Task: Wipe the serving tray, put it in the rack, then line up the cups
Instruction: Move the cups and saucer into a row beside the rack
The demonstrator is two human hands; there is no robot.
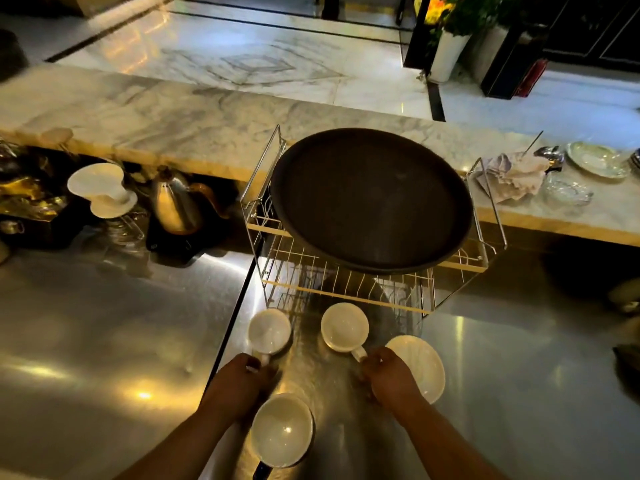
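A large round dark serving tray (pixel 370 199) leans tilted in the white wire dish rack (pixel 311 268). In front of the rack stand two white cups side by side on the steel counter. My left hand (pixel 242 379) grips the handle of the left cup (pixel 269 330). The right cup (pixel 344 326) has its handle pinched by my right hand (pixel 388 375). A third white cup (pixel 282 429) sits nearer to me, between my forearms. A white saucer (pixel 420 365) lies partly under my right hand.
A crumpled cloth (pixel 512 178), a glass dish and plates (pixel 599 159) lie on the marble ledge at right. At left are a metal kettle (pixel 175 202) and a white dripper (pixel 102 190). A dark seam (pixel 235 306) splits the steel counter.
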